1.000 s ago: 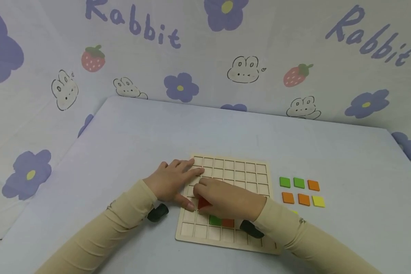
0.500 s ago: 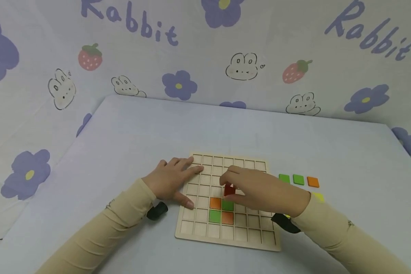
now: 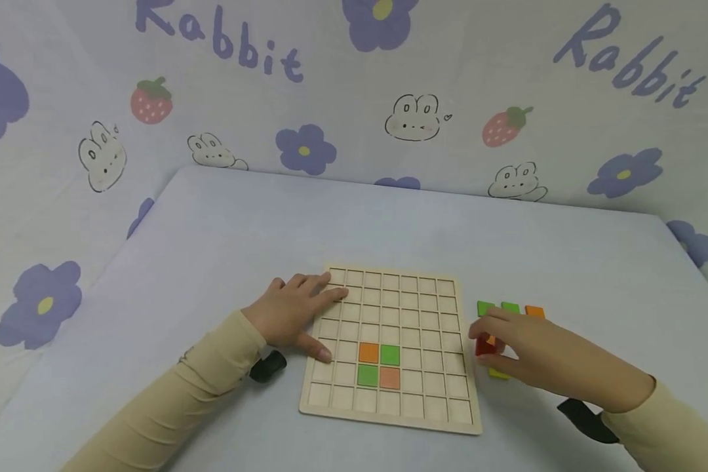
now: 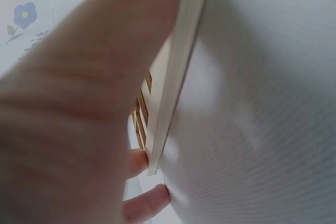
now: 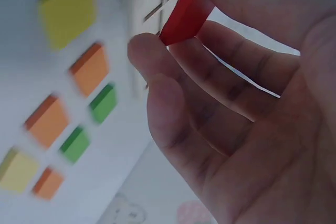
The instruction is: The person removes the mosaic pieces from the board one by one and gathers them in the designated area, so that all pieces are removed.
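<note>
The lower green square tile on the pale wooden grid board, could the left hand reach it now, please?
Probably yes: the left hand holds nothing, and only bare board cells lie between its thumb and the green tile.

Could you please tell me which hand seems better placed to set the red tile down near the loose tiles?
Probably the right hand: it pinches the red tile and is close to the loose tiles, right of the board. The left hand lies spread across the board's left edge.

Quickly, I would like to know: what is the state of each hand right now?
Left hand: open, touching the grid board, holding nothing.
Right hand: closed, pinching a red tile.
</note>
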A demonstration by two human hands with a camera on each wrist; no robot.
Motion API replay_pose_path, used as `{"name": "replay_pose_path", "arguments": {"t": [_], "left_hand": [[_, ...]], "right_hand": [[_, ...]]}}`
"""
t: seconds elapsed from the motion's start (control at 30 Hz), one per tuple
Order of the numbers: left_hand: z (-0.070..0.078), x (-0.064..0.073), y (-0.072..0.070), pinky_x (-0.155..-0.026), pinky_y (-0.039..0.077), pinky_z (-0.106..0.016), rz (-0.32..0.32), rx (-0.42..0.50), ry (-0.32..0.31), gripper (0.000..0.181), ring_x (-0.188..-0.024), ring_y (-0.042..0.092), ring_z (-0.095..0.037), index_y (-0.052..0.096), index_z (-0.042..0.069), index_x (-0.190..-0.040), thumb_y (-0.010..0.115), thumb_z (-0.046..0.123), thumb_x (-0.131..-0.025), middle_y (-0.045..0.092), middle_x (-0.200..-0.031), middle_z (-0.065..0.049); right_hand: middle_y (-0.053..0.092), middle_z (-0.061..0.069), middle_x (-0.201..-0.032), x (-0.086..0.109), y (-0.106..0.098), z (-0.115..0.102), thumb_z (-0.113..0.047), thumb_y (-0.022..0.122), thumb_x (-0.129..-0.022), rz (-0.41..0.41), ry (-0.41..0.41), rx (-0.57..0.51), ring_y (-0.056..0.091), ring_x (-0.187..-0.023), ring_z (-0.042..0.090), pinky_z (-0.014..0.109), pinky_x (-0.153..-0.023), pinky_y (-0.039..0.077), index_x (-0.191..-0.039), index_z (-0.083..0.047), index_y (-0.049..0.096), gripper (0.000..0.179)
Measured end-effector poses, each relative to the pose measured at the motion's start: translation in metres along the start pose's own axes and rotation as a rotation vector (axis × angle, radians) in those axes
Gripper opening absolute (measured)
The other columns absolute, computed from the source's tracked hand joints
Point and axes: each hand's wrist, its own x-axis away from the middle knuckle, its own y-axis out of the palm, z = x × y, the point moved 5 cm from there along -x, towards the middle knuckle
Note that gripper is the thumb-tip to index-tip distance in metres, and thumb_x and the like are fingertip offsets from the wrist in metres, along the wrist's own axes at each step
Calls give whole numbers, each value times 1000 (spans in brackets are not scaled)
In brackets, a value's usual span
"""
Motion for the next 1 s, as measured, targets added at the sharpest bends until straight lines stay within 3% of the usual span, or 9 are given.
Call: {"name": "replay_pose_path", "arguments": {"t": [0.23, 0.47, 0.67, 1.0], "left_hand": [[-1, -1, 0, -95, 36, -61, 9, -6, -4, 102, -135, 35, -38, 28, 21, -151, 69, 68, -69, 24, -156, -16], [-1, -1, 1, -96, 35, -62, 2, 8, -13, 102, -136, 34, -38, 28, 22, -151, 69, 68, -69, 24, -156, -15], [-1, 0, 2, -96, 34, -60, -4, 21, -16, 102, -136, 33, -37, 28, 23, -151, 70, 67, -69, 23, -157, -15], [-1, 0, 2, -98, 33, -62, -4, 32, -13, 102, -137, 32, -37, 28, 22, -151, 70, 65, -70, 22, -157, -15]], "right_hand": [[57, -18, -90, 31, 10, 38, -22, 79, -78, -23, 146, 70, 53, -79, 0, 22, -67, 48, -109, -19, 65, 34], [61, -18, -92, 44, 18, 52, -22, 82, -74, -36, 212, 74, 53, -78, -1, 24, -70, 51, -109, -21, 65, 40], [58, -19, -91, 42, 24, 53, -20, 82, -74, -49, 191, 65, 53, -80, -1, 24, -71, 51, -105, -22, 66, 36], [55, -22, -92, 39, 29, 47, -19, 82, -73, 41, 94, 110, 53, -83, -3, 24, -74, 51, -101, -27, 64, 34]]}}
